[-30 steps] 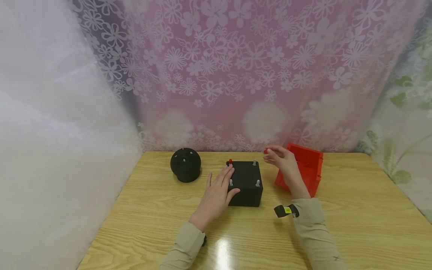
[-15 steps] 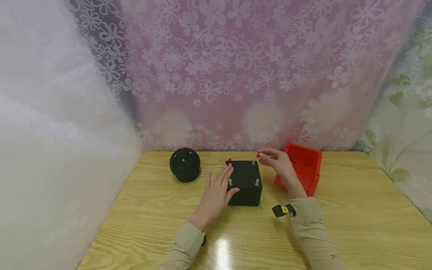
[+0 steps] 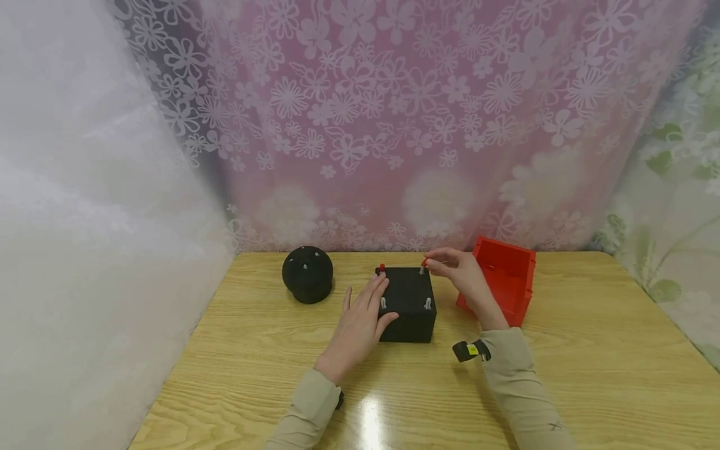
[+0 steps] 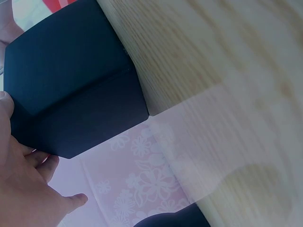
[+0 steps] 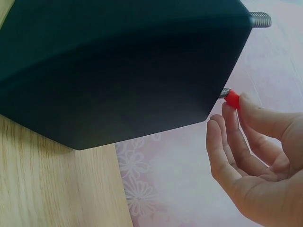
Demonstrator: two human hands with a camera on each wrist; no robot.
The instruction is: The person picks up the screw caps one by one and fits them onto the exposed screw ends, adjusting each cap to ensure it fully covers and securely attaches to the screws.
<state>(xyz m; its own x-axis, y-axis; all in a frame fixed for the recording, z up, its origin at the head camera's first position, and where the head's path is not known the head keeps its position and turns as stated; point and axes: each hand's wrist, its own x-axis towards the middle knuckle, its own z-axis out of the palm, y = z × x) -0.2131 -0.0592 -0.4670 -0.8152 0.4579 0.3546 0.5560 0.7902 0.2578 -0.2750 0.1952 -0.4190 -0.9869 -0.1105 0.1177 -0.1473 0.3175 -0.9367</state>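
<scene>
A black box [image 3: 406,289] stands on the table with upright threaded metal studs at its top corners. My left hand [image 3: 355,331] rests along its left side and top edge, fingers mostly straight. A red cap [image 3: 382,267] sits at the far-left corner, just beyond those fingertips. With thumb and fingertips my right hand [image 3: 468,278] pinches another small red cap [image 5: 232,99] at the tip of the far-right stud [image 5: 223,93]. In the right wrist view, a bare stud [image 5: 262,20] sticks out at a nearer corner. The near-left stud [image 3: 384,303] is bare too.
A black ball-shaped piece [image 3: 307,274] with small metal points on a round base stands to the left. An open red bin [image 3: 509,284] lies tilted behind the right forearm. Patterned curtains [image 3: 360,125] hang beyond the wooden table [image 3: 236,375].
My right hand has moved left from beside the red bin, bringing its red cap onto the far-right stud. The left hand stays in place on the box.
</scene>
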